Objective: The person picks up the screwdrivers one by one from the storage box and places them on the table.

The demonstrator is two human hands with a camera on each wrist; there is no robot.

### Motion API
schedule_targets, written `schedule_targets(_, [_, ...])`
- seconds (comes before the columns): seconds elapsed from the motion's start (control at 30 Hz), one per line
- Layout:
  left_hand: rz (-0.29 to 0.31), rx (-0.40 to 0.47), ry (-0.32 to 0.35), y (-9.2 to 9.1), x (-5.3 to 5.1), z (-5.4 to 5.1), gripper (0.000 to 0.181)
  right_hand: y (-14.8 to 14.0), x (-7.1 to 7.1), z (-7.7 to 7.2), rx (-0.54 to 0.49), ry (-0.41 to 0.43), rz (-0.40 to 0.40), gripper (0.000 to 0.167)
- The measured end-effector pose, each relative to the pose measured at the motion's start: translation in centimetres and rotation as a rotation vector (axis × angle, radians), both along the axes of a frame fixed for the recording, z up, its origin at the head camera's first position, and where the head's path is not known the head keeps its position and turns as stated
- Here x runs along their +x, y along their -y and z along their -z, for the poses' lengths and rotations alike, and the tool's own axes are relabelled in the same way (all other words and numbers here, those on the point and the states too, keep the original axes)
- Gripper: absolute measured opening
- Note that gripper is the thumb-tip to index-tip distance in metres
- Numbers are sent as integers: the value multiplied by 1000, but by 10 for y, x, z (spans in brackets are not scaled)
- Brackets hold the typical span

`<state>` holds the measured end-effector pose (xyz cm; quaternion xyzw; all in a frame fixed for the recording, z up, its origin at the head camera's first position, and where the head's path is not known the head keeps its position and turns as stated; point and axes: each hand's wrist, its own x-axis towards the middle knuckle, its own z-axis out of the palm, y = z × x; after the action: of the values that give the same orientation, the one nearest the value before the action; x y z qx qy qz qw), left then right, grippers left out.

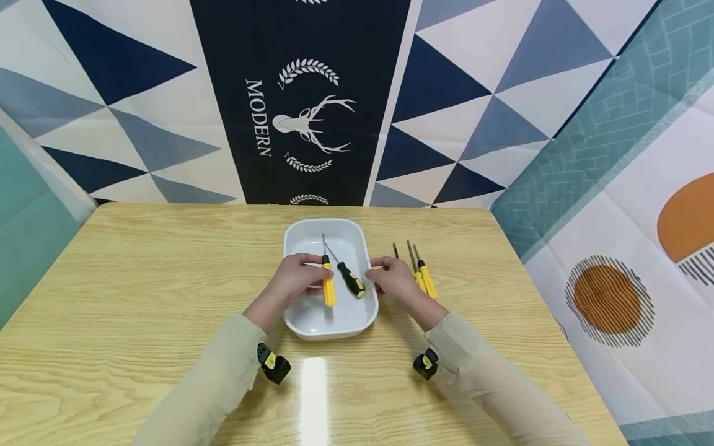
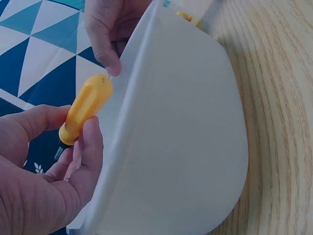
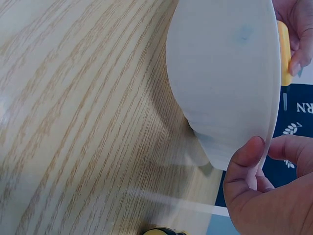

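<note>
My left hand (image 1: pixel 297 276) pinches a yellow-handled screwdriver (image 1: pixel 328 285) above the white plastic tub (image 1: pixel 329 323). Its shaft points toward the back, and in the left wrist view the yellow handle (image 2: pixel 87 105) sits between thumb and fingers. On the tub's right side my right hand (image 1: pixel 393 279) grips the rim, thumb on one face and fingers on the other, as the right wrist view shows at the tub wall (image 3: pixel 225 73). Inside the tub lies a black-and-yellow screwdriver (image 1: pixel 351 280), its tip toward the back left.
Right of the tub, several yellow-handled screwdrivers (image 1: pixel 427 280) lie on the wooden table (image 1: pixel 167 297), partly behind my right hand. A patterned cloth (image 1: pixel 301 99) hangs behind the table's back edge, and another cloth (image 1: pixel 608 297) hangs at the right.
</note>
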<state>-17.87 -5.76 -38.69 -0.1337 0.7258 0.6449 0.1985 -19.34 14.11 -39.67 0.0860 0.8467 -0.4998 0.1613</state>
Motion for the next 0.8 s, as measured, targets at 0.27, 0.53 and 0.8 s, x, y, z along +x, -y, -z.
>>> schedule_targets(0.27, [9,26,-32,10,1,-2,46,0,0,0,0,8,0,36])
schedule_targets(0.53, [27,68,-76,22,3,0,47,1,0,-2,7,13,10,36])
schedule_targets(0.8, [44,66,-100,37,8,1,49,0,0,-1,11,5,9,37])
